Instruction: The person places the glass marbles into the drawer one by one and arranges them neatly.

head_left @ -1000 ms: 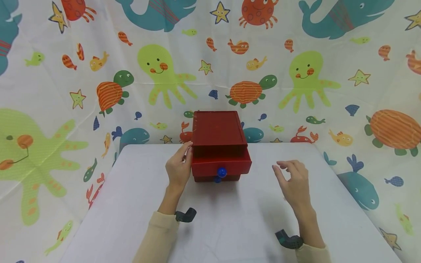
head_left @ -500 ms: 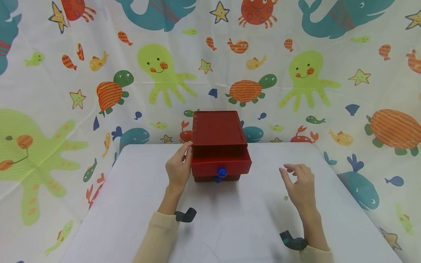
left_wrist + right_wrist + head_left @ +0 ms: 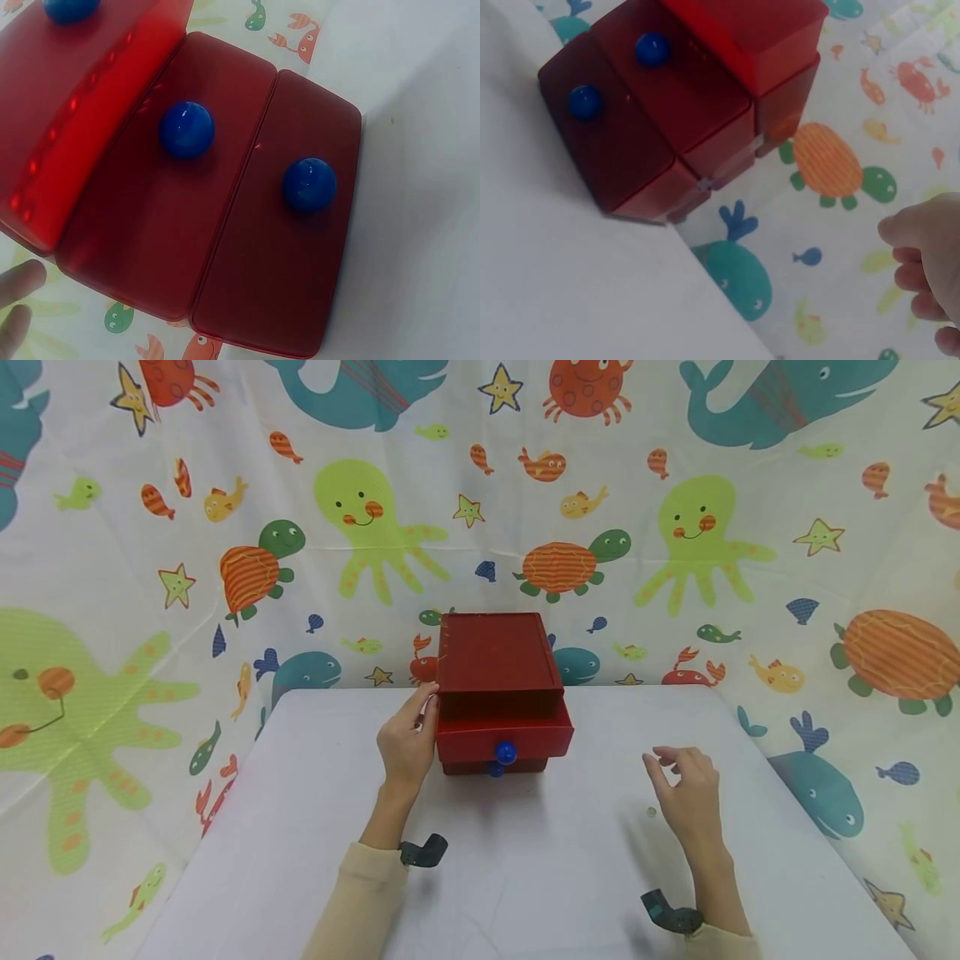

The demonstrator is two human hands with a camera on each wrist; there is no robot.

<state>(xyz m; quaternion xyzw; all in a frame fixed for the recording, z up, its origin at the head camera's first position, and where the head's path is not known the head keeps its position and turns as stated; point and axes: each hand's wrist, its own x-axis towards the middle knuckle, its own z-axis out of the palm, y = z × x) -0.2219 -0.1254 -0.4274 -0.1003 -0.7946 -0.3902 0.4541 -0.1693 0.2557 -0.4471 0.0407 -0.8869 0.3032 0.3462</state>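
Observation:
A red drawer box [image 3: 498, 652] with blue knobs stands at the back middle of the white table. Its top drawer [image 3: 472, 743] is pulled out; in the left wrist view the middle drawer [image 3: 161, 210] and bottom drawer [image 3: 277, 240] sit closed. My left hand [image 3: 405, 743] rests its fingertips against the box's left side near the top. To the right of the box, my right hand [image 3: 688, 793] hovers over the table with loosely bent fingers and nothing between them. Most of the open drawer's inside is hidden under the box top.
A tiny pale green round thing [image 3: 651, 812] lies on the white table [image 3: 315, 777], left of my right hand. Behind and beside the table hangs a cloth [image 3: 480, 443] printed with sea animals. Each wrist wears a dark camera mount [image 3: 423, 851].
My right hand has moved right and slightly back toward me, uncovering the tiny pale green thing. The left hand, the box and its open drawer have stayed put.

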